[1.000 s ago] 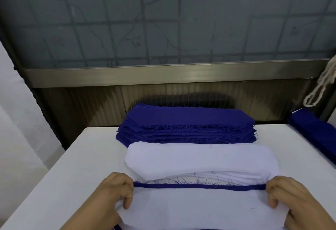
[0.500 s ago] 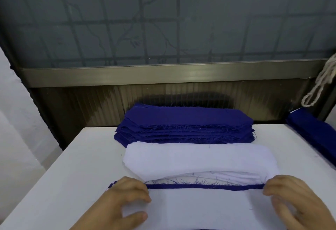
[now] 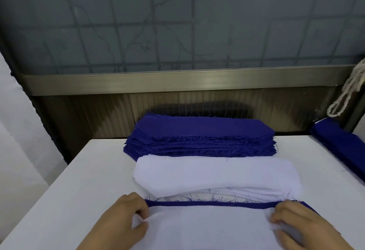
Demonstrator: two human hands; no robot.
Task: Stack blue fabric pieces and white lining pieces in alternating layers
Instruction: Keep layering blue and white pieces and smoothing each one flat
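White table (image 3: 83, 186); lining piece (image 3: 205, 228) lies crosswise.

This looks like a garment workshop. A white tabletop (image 3: 59, 190) carries a tall stack of cut blue fabric pieces (image 3: 199, 137) with frayed edges, a pile of white lining pieces (image 3: 215, 174) and another blue bundle (image 3: 343, 147), set against a grimy frosted window (image 3: 177, 22).

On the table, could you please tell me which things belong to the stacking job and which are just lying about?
In the job:
- blue fabric stack
- white lining pile
- white lining piece over a blue piece, held by left hand and right hand

Lying about:
- white cord
- blue fabric at right edge
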